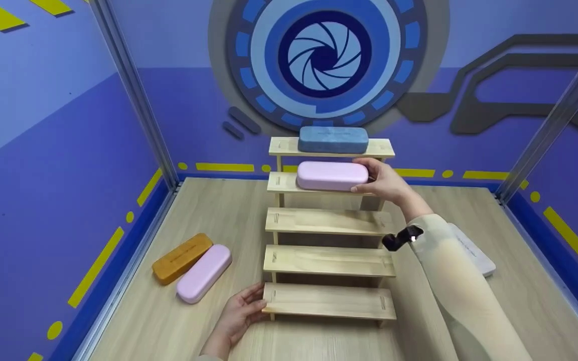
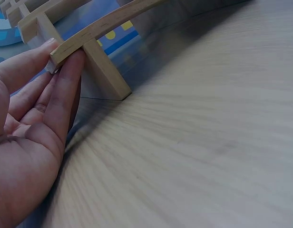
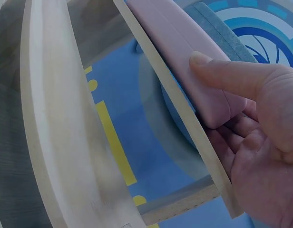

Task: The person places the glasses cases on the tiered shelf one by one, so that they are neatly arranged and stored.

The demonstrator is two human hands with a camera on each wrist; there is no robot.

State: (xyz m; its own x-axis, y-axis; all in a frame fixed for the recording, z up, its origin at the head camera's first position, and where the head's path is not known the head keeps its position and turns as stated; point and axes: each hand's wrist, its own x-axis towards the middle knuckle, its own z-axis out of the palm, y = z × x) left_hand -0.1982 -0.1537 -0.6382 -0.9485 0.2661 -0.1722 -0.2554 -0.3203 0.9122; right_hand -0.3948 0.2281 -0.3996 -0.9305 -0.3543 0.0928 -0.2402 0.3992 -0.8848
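A pink glasses case (image 1: 332, 175) sits lengthwise on the second step from the top of a wooden stepped display rack (image 1: 329, 261). At the case's right end my right hand (image 1: 383, 181) grips it, thumb on the near side; in the right wrist view the thumb presses the pink case (image 3: 184, 61) and the other fingers are partly hidden behind it. On the top step rests a blue glasses case (image 1: 333, 140). My left hand (image 1: 239, 315) pinches the left end of the lowest step (image 2: 84, 38), thumb above and fingers beneath.
Left of the rack, an orange-brown glasses case (image 1: 182, 258) and another pink glasses case (image 1: 204, 274) lie side by side on the wooden tabletop (image 1: 208, 200). A white case (image 1: 472, 250) lies on the right, partly behind the right sleeve. Blue-purple printed panels (image 1: 183, 110) enclose the table.
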